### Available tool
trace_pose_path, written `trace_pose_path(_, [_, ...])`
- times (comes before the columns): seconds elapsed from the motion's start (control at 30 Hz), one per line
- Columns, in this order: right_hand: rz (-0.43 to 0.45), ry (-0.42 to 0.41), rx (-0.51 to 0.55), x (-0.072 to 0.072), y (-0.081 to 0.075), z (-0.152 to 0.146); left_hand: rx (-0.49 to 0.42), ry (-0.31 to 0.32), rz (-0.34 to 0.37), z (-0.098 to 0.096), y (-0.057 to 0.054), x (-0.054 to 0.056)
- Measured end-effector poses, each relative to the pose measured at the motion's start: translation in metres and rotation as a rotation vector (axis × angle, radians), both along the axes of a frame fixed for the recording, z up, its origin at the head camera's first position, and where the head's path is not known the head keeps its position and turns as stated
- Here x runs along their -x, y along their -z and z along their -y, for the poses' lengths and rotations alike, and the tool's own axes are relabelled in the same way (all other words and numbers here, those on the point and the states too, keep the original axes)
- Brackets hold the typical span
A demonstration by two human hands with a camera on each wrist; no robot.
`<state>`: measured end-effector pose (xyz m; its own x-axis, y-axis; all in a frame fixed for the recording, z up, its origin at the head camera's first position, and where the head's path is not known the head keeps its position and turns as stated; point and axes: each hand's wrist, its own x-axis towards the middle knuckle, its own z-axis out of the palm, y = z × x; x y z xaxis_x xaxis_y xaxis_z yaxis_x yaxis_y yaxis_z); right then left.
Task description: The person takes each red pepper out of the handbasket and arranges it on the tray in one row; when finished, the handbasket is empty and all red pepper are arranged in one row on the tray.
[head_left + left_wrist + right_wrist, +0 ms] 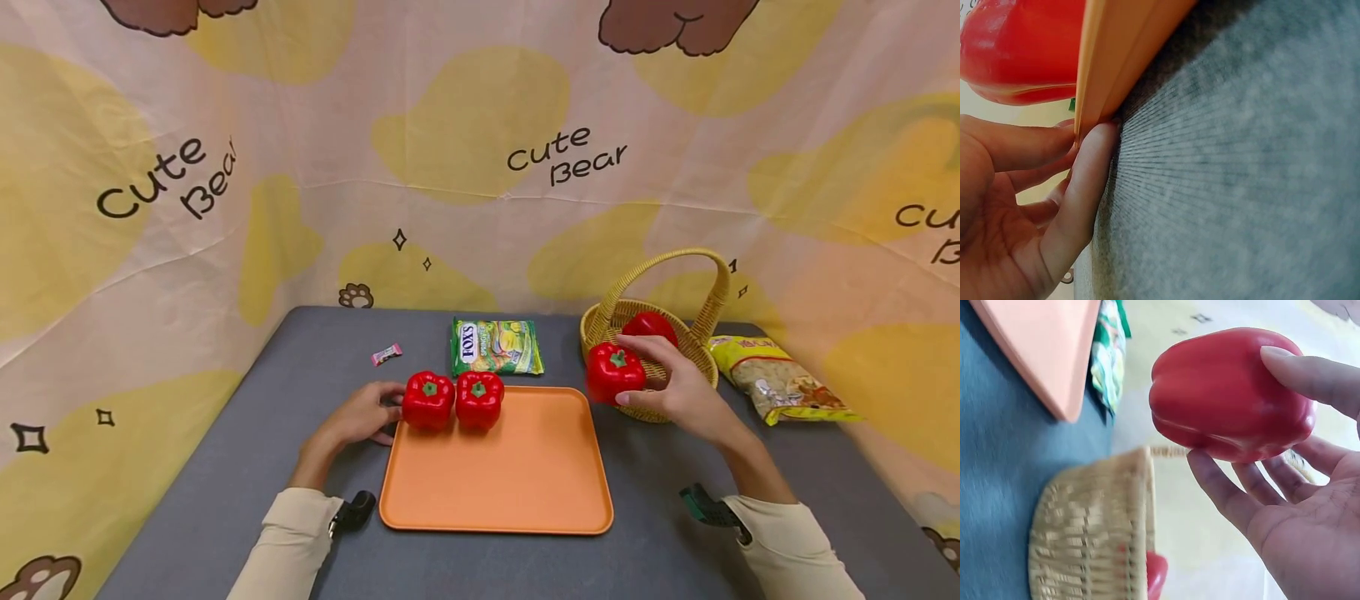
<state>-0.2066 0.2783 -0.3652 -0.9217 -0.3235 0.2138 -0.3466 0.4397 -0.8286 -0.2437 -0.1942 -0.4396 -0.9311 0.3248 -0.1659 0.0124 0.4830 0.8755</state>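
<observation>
My right hand grips a red bell pepper between thumb and fingers, in front of the wicker basket. In the right wrist view that pepper is held clear above the basket's rim. Another red bell pepper lies inside the basket. Two more red peppers, a left one and a right one, sit side by side at the far left of the orange tray. At the tray's left edge is my left hand; its fingers pinch the rim in the left wrist view.
A green candy bag lies behind the tray, with a small pink wrapped candy to its left. Right of the basket is a yellow snack bag. A printed cloth hangs around the grey table.
</observation>
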Motion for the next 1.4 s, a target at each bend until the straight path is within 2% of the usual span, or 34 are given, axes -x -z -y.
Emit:
trace_pose_path(0.17, [-0.029,-0.039,-0.033,0.003,0.011,0.018,-0.003,-0.001,-0.001,0.0,0.001,0.001])
trace_pose_path(0.47, [-0.01,-0.015,-0.158,0.008,0.027,0.048,0.007,-0.008,-0.001,0.0,0.004,0.004])
trace_pose_path(0.8, [-0.01,-0.053,-0.129,0.016,0.043,0.074,-0.004,-0.005,0.0,0.0,0.004,0.004])
trace_pose_path(0.93, [-0.022,-0.06,-0.156,0.018,0.048,0.081,-0.013,0.0,-0.004,0.001,0.003,0.003])
trace_pose_path(1.07, [-0.01,-0.057,-0.19,0.019,0.051,0.086,-0.012,-0.005,0.0,0.001,0.004,0.003])
trace_pose_path(1.4, [0.014,-0.062,-0.193,0.019,0.049,0.094,-0.003,-0.012,0.0,0.001,0.005,0.003])
